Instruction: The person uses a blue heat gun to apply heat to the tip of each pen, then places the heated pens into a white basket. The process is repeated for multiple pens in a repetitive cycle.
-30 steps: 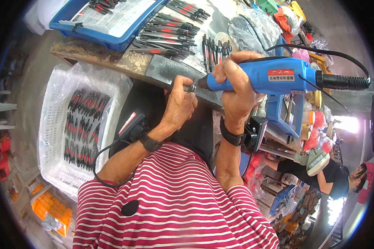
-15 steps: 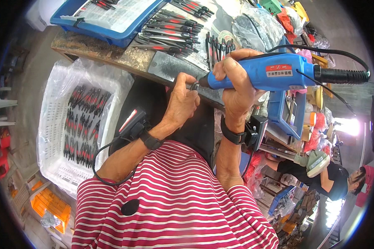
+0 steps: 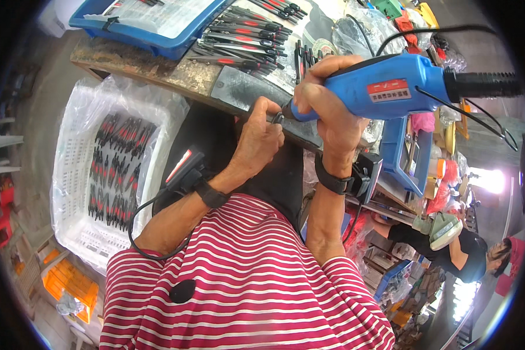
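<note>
My right hand (image 3: 332, 108) is wrapped round a blue electric screwdriver (image 3: 385, 87), held nearly level with its cable end to the right. Its dark nose points left and meets a small dark piece with a metal end (image 3: 278, 118). That piece is pinched in my closed left hand (image 3: 259, 140), at the bench's front edge; my fingers hide most of it. Just beyond my left hand lies a dark grey plate (image 3: 239, 90) on the bench. Behind it are piled several slim black-and-red tools (image 3: 242, 44), their exact kind unclear.
A white plastic crate (image 3: 70, 192) lined with clear film stands at my left, holding rows of black-and-red tools (image 3: 116, 169). A blue tray (image 3: 175, 49) sits at the bench's far left. Another blue tray (image 3: 411, 166) is at the right. Farther right another person (image 3: 443, 245) is seated.
The screwdriver and my right hand have shifted slightly right, and the tool has tilted, its nose lower. The cable has swung. My left hand stays closed at nearly the same spot.
</note>
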{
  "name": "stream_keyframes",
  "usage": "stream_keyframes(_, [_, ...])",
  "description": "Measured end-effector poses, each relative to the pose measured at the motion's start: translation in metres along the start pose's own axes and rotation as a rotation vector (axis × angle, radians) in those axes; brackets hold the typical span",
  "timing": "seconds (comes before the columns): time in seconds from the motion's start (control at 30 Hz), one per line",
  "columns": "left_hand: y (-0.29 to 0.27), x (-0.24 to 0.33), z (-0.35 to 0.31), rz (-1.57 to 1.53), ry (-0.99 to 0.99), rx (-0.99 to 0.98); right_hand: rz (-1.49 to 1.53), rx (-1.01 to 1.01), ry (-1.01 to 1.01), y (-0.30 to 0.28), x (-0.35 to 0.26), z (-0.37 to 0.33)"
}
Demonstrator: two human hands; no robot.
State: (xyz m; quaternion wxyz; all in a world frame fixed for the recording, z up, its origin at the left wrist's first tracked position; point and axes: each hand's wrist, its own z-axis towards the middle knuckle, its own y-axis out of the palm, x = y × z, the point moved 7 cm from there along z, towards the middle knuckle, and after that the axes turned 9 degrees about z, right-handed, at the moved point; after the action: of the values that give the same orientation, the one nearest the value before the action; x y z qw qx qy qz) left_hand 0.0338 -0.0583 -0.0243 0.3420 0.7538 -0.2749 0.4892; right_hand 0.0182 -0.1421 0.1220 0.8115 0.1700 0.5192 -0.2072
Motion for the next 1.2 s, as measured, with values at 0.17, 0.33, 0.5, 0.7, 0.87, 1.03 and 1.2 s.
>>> stream_keyframes(0.17, [0.000,-0.001,0.001,0.064,0.048,0.093,0.085,0.216,-0.039,-0.004,-0.003,-0.011])
stream_keyframes(0.33, [-0.001,-0.004,0.002,0.127,0.065,0.127,0.188,0.266,-0.060,-0.001,-0.006,-0.011])
stream_keyframes(0.5, [-0.002,-0.003,0.001,0.166,0.097,0.183,0.023,0.258,-0.031,0.002,-0.006,-0.011])
stream_keyframes(0.7, [0.000,-0.008,0.000,0.216,0.069,0.204,-0.129,0.181,-0.059,0.001,0.003,-0.011])
stream_keyframes(0.87, [0.000,-0.002,-0.001,0.257,0.172,0.271,-0.193,0.113,-0.140,0.009,0.006,-0.012])
stream_keyframes(1.03, [-0.002,-0.002,0.000,0.227,0.172,0.212,0.050,0.285,-0.018,0.004,-0.001,-0.014])
stream_keyframes(1.2, [-0.003,-0.008,0.003,0.189,0.186,0.208,-0.079,0.199,0.016,0.003,-0.004,-0.014])
